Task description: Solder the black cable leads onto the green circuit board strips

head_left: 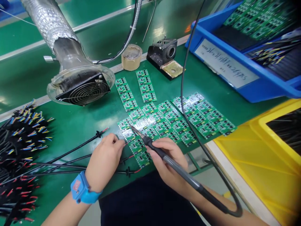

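Observation:
My right hand (168,157) is wrapped round a soldering iron (162,153), whose tip points left over a panel of green circuit boards (138,147). Pinched at the panel's left edge, my left hand (105,157) holds a black cable, most of it hidden; its thin red wire end (127,143) shows past the fingertips. Beside that hand lie more black cables (80,147) with red wire ends, some reaching the panel's edge. Further green panels (204,116) lie side by side to the right, and two narrow board strips (145,86) sit behind.
A fume extractor (82,84) hangs at the upper left. Behind the boards stand a tape roll (131,58) and a soldering iron stand (164,53). Cable bundles (21,147) cover the left side. A blue bin (225,66) and yellow crate (261,147) stand right; the iron's cord (185,78) crosses the boards.

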Tool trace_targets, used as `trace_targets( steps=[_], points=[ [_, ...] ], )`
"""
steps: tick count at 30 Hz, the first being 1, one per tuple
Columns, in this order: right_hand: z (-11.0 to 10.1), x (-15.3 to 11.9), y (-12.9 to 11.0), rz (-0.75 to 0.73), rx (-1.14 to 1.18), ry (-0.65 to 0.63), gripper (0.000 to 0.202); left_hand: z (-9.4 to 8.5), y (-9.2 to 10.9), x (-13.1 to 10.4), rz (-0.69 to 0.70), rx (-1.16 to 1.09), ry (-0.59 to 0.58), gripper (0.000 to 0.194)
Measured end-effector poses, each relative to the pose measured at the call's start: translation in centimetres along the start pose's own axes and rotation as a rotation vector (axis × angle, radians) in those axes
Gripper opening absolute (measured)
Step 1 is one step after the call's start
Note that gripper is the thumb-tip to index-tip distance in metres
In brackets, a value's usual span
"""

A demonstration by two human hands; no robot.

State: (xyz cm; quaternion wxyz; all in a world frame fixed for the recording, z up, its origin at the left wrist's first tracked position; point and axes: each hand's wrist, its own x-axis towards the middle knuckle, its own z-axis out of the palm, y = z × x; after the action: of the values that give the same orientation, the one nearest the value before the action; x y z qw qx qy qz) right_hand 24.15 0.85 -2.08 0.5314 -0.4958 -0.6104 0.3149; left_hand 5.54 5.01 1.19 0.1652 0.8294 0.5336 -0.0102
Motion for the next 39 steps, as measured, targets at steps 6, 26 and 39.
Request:
trace_targets(
  steps=[6,26,39],
  points=[
    [0.8,-0.2,-0.6,-0.125,-0.034,-0.048,0.032,0.4,-0.7,-2.2,0.018,-0.103,-0.017,0.022],
    [1.0,0.6,-1.4,-0.153,0.011,-0.138,0.027,0.8,-3.4,-2.3,-0.170,-0.344,0.346,0.013],
    [1.5,1.0,-1.5,-0.132,-0.146,-0.184,0.018,1.6,-2.3,-1.7,-0.212,-0.452,0.307,0.015]
  ],
)
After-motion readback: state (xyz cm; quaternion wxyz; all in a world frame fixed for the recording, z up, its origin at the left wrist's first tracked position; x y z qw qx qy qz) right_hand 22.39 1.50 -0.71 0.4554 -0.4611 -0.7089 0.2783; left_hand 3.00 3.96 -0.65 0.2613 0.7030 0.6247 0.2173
